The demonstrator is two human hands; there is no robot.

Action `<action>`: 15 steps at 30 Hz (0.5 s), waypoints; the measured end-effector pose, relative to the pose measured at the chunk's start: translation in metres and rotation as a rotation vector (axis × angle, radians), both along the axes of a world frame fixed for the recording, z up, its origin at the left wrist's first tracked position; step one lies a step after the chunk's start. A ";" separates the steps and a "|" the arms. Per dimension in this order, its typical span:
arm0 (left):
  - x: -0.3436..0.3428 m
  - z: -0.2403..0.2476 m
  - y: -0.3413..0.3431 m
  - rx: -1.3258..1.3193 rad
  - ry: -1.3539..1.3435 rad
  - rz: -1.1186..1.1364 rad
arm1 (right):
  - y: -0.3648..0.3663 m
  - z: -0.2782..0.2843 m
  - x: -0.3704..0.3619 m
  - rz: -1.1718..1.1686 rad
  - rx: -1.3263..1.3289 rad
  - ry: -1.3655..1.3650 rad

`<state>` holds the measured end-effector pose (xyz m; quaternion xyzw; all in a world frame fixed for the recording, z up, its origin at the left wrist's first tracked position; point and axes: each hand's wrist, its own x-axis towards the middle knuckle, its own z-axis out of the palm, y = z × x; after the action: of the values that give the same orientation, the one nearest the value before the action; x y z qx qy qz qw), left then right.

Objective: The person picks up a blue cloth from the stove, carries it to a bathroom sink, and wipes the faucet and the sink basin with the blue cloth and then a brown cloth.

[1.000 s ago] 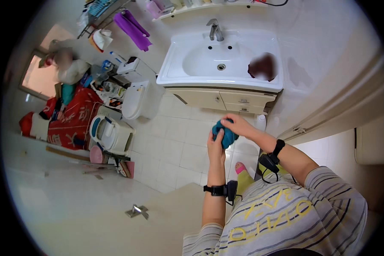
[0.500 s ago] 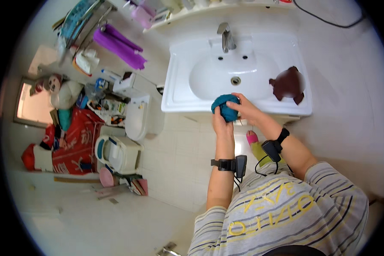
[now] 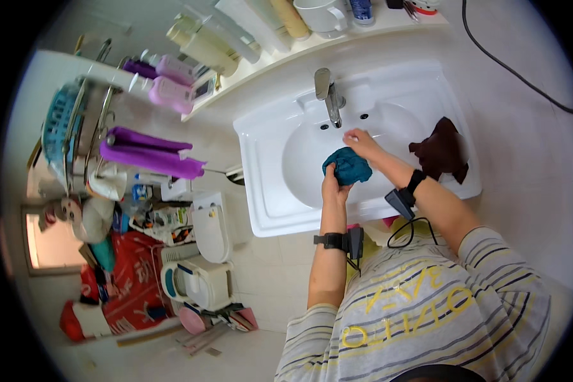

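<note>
A bunched teal cloth [image 3: 348,167] sits in my left hand [image 3: 333,186], held over the front part of the white sink basin [image 3: 299,172]. The fingers of that hand wrap round its left and lower side. My right hand [image 3: 364,145] is off the cloth, just above its upper right, with loosely bent fingers and nothing visible in them. It points toward the chrome faucet [image 3: 328,95], a short way below the spout. A crumpled dark brown cloth [image 3: 440,151] lies on the right rim of the sink, beyond my right forearm.
A shelf [image 3: 286,54] above the sink carries bottles, tubes and a white mug [image 3: 322,16]. Purple cloth [image 3: 149,153] hangs from a rack at the left. A toilet [image 3: 211,229] stands left of the sink. A black cable [image 3: 509,70] runs down the right wall.
My right hand has let go of the teal cloth and moved up toward the faucet. The left hand now holds the cloth alone, over the basin instead of the front edge. The view has shifted.
</note>
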<state>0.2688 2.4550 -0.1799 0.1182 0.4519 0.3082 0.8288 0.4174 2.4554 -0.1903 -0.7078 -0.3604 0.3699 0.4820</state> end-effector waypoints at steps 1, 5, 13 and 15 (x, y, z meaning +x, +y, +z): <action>-0.017 -0.012 0.013 -0.046 -0.004 0.038 | 0.012 0.020 -0.007 0.050 0.021 0.202; -0.014 -0.025 0.045 -0.069 0.021 0.001 | 0.039 0.064 0.009 -0.061 -0.046 0.394; -0.003 -0.026 0.093 -0.027 0.035 -0.161 | 0.081 0.115 -0.004 0.061 -0.042 0.772; 0.007 -0.024 0.099 -0.027 0.039 -0.220 | 0.091 0.116 0.007 0.028 -0.023 0.869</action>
<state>0.2761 2.5538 -0.2037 0.1618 0.4562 0.2070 0.8502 0.4244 2.5466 -0.0742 -0.4866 -0.1294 0.6439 0.5761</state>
